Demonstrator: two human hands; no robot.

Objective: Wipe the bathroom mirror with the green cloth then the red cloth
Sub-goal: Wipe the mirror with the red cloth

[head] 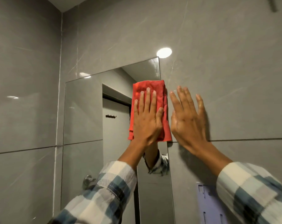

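Note:
A frameless mirror hangs on the grey tiled wall. A folded red cloth lies flat against the mirror's upper right part, near its right edge. My left hand presses on the cloth with fingers spread and pointing up. My right hand rests flat and empty on the wall tile just right of the mirror's edge. The green cloth is not in view. The mirror reflects a door with hooks and my left forearm.
Grey glossy tiles cover the walls, with a corner at the left. A purple fixture is mounted on the wall below my right arm. A metal knob shows at the lower left of the mirror.

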